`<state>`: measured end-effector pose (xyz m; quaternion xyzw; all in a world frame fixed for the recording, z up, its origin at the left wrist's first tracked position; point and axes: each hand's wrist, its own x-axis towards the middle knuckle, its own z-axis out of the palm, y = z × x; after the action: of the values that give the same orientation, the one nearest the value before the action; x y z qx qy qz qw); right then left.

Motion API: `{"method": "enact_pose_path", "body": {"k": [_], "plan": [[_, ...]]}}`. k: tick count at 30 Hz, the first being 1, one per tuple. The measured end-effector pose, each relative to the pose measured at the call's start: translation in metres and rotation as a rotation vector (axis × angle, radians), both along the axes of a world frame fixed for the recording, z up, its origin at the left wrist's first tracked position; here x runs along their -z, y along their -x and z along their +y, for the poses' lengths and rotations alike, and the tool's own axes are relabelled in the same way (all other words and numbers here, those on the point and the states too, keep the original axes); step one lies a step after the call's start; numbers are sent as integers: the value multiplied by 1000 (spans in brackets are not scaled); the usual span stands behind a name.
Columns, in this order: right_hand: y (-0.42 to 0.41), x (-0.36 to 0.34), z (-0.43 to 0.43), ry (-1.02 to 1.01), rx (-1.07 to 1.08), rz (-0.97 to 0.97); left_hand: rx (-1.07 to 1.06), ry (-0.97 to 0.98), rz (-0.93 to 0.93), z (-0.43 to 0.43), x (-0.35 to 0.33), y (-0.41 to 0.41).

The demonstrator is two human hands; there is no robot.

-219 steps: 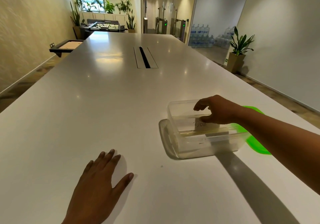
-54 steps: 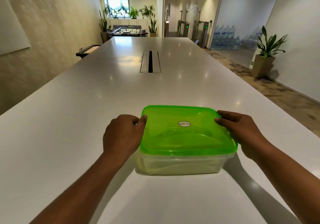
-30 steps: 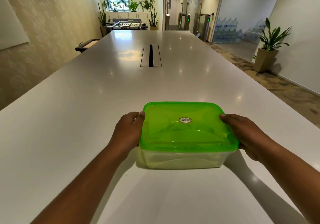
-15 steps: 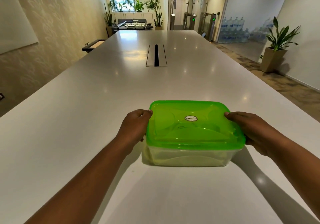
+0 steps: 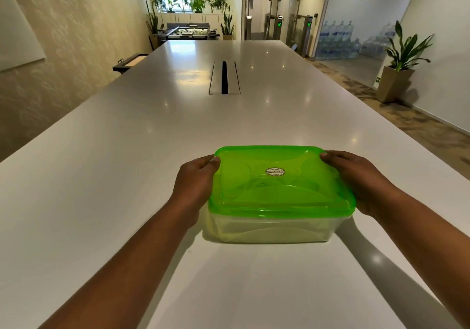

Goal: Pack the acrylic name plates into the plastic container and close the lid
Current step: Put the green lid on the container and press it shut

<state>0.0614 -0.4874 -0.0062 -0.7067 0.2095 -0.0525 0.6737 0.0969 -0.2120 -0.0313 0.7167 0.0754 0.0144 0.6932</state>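
Note:
A clear plastic container (image 5: pixel 269 229) stands on the white table (image 5: pixel 127 163) in front of me, covered by its translucent green lid (image 5: pixel 277 183), which bears a small round sticker. My left hand (image 5: pixel 194 183) grips the container's left side, thumb on the lid's far left corner. My right hand (image 5: pixel 356 178) grips the right side, thumb on the far right corner. Through the lid and walls I see only faint shapes of the name plates inside.
A long cable slot (image 5: pixel 224 78) runs along the table's middle, far ahead. A potted plant (image 5: pixel 399 69) stands on the floor to the right. A dark side table (image 5: pixel 129 62) sits beyond the left edge.
Seven seconds ago the container was open, my right hand inside it and the lid behind it. Over the last second both hands have stayed on the lidded container, which has hardly moved.

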Motion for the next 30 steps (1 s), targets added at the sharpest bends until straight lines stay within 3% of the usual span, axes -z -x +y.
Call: {"method": "enact_pose_path", "body": {"k": [4, 10, 14, 20, 26, 30], "plan": [[-6, -4, 1, -25, -2, 100, 52, -50, 2, 4, 1, -5], [-8, 3, -2, -7, -27, 50, 32, -20, -1, 3, 8, -9], [3, 1, -6, 50, -37, 58, -58, -247, -15, 10, 3, 4], [63, 3, -4, 215, -73, 136, 79, -434, 59, 18, 8, 68], [80, 16, 12, -86, -41, 61, 83, -58, 105, 5, 13, 88], [79, 20, 13, -199, -13, 35, 78, 41, 95, 5, 15, 84]]}}
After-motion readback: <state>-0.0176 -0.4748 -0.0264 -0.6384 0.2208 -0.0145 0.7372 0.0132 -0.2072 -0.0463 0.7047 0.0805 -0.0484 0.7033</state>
